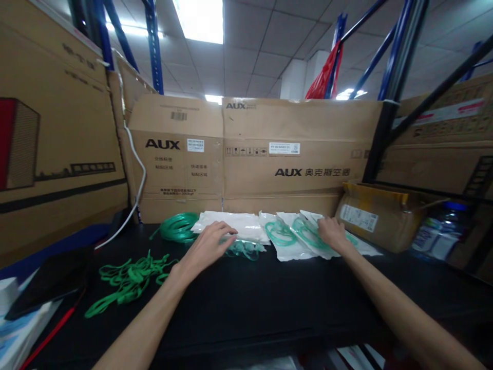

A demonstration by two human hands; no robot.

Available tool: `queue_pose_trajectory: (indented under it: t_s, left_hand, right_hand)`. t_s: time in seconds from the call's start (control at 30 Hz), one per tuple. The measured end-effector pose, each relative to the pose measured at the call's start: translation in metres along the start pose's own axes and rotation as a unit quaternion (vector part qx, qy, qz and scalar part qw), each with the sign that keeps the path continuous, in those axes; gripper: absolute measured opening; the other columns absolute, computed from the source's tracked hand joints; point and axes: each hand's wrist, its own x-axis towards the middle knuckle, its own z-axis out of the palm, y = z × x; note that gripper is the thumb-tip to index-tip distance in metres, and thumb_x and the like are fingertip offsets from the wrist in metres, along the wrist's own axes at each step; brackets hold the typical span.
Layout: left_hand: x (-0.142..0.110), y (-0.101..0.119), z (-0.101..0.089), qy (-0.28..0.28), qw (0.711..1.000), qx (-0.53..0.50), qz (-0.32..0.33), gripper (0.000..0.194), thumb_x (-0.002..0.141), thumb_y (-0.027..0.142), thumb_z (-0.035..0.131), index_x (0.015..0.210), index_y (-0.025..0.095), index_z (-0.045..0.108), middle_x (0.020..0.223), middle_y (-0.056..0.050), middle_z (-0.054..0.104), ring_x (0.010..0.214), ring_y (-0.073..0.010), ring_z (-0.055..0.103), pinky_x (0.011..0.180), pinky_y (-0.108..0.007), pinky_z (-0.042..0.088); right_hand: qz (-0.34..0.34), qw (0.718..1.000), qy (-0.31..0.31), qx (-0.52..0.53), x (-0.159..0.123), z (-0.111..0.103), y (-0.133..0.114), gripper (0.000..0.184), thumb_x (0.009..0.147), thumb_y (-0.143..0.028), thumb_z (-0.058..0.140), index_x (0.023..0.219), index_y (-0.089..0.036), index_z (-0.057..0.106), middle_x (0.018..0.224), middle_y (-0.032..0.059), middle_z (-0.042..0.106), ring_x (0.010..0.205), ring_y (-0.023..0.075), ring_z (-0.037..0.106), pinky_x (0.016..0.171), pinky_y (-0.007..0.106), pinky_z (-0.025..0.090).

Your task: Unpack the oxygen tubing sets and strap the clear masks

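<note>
My left hand (210, 242) reaches to the back of the black table (269, 293), its fingers curled over a clear mask with green tubing (246, 250) lying in front of a stack of white plastic bags (234, 224). My right hand (331, 231) rests with fingers bent on a clear bag holding coiled green tubing (308, 232); a similar bag (281, 236) lies just to its left. Whether either hand grips anything is not visible.
A coil of green tubing (177, 227) and a loose heap of green straps (131, 280) lie at the left. Large cardboard boxes (254, 159) wall the table's back and sides. An open small box (379, 216) and a plastic jar (439, 231) stand at the right. A dark tablet (50, 280) lies far left.
</note>
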Motion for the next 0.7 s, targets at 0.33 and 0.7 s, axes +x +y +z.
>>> queue_pose_trajectory:
  t_s: [0.33,0.7]
  left_hand:
    - [0.008,0.02,0.007,0.039,0.987,-0.13,-0.09,0.029,0.096,0.04,0.056,0.11,0.022,0.073,0.11,-0.008,0.074,0.103,-0.0253,0.067,0.096,-0.04,0.049]
    - [0.042,0.092,0.016,0.021,0.635,-0.744,-0.209,0.061,0.076,0.06,0.076,0.116,0.015,0.063,0.131,-0.017,0.062,0.112,-0.0302,0.067,0.099,-0.047,0.054]
  right_hand:
    - [-0.013,0.993,0.091,0.068,0.023,-0.113,0.03,0.016,0.088,-0.015,0.057,0.087,-0.011,0.072,0.092,0.0228,0.071,0.083,0.03,0.069,0.069,0.038,0.044]
    - [-0.357,0.867,0.19,0.29,-0.091,-0.127,-0.117,0.018,0.097,-0.019,0.049,0.093,-0.018,0.066,0.095,0.01,0.068,0.081,0.0218,0.065,0.074,0.033,0.05]
